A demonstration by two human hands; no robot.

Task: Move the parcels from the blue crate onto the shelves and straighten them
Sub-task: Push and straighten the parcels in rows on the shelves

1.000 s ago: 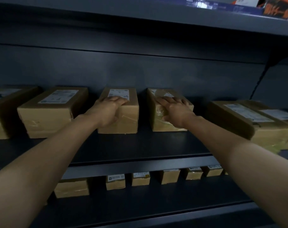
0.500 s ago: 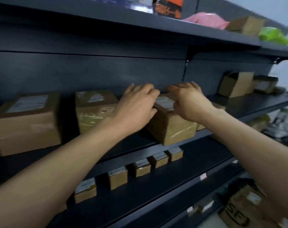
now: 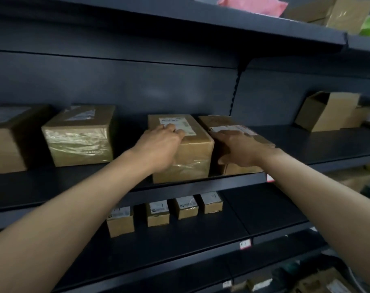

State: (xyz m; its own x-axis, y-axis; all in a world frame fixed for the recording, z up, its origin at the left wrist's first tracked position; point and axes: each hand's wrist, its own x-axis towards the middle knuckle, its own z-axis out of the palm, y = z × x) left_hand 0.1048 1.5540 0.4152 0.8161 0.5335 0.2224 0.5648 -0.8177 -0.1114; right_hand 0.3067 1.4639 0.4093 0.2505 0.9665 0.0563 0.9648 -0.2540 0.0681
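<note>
The dark metal shelf (image 3: 74,187) carries brown cardboard boxes, glossy with clear tape. Half a second ago both hands worked one skewed box. Now that taped parcel (image 3: 192,157) sits square at the shelf's front edge, close beside the neighbouring parcel (image 3: 218,121). The left hand (image 3: 161,144) curls over its top-left corner — the right hand (image 3: 237,149) lies flat, fingers spread, on the neighbour.

view: head | faces: shelves (image 3: 319,144), slightly downward | range: near
</note>
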